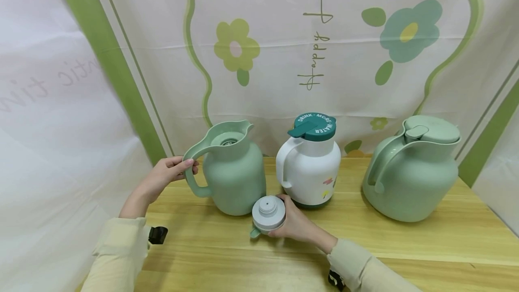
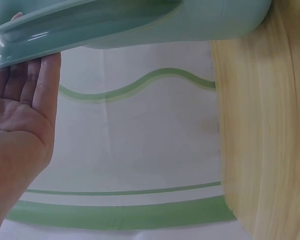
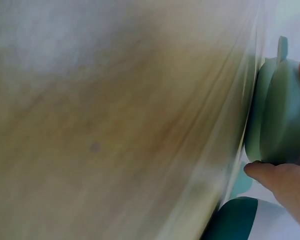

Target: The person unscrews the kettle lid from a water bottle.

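The left green thermos jug (image 1: 233,179) stands upright on the table with its mouth uncovered. My left hand (image 1: 176,168) grips the upper part of its handle; in the left wrist view the fingers (image 2: 46,85) lie against the handle's far side. In front of this jug, my right hand (image 1: 298,222) holds a jug lid (image 1: 268,213) by its edge. The lid is upside down, its pale grey stepped plug facing up and a small green tab sticking out toward the front left. The right wrist view shows the lid's green outside (image 3: 285,112) between thumb and fingers.
Behind my right hand stands a white thermos jug (image 1: 310,170) with a teal lid. Another green jug (image 1: 411,184), its lid on, stands at the right. All rest on a wooden table (image 1: 219,256), with a printed curtain (image 1: 275,71) hanging behind.
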{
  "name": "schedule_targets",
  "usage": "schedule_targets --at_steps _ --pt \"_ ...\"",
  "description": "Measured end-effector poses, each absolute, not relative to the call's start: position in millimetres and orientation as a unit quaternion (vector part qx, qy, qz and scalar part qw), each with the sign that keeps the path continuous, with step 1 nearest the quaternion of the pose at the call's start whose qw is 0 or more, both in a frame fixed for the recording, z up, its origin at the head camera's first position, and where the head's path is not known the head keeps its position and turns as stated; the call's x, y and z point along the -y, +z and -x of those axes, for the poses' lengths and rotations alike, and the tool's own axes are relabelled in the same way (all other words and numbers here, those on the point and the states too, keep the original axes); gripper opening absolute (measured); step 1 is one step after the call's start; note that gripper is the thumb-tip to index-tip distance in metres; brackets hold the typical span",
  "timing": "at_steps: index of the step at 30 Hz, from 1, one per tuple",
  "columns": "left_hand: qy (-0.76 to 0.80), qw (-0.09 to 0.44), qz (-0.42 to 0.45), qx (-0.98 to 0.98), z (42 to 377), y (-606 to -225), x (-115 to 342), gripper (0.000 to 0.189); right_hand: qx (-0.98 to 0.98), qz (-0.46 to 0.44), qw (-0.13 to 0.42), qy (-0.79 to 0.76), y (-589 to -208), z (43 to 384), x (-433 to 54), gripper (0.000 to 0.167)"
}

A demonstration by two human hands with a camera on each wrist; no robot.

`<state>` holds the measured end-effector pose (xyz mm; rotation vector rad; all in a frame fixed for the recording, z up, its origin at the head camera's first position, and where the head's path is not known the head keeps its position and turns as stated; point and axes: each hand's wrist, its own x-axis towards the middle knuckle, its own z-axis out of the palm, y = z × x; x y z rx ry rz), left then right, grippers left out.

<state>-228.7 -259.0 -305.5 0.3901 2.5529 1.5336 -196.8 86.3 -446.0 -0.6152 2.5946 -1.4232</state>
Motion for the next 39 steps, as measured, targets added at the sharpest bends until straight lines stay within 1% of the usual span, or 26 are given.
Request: schedule_targets --at_steps 6,12,22,31,39 --pt "0.509 0.064 -0.128 -0.849 227.4 -306.0 256.9 0.04 -0.86 0.218 0.071 -0.457 -449.1 199.0 -88.8 0.097" --pt "0.511 0.067 -0.126 -0.848 226.7 -305.5 256.7 0.038 -0.867 0.225 0.067 -0.439 -450.3 199.5 -89.6 0.097" --pt "0.508 0.064 -0.126 -0.85 227.7 -306.3 257.1 0.038 -0.873 0.207 0.067 -0.436 -451.7 198.7 -88.6 0.096" --pt "0.51 0.07 -0.133 -0.847 229.1 -308.5 258.8 0.046 -0.865 0.2 0.084 -0.452 -451.3 198.2 -88.9 0.097" --pt "0.519 0.067 -0.144 -0.84 231.4 -309.7 258.8 0.063 -0.862 0.192 0.096 -0.459 -449.4 196.4 -88.4 0.099"
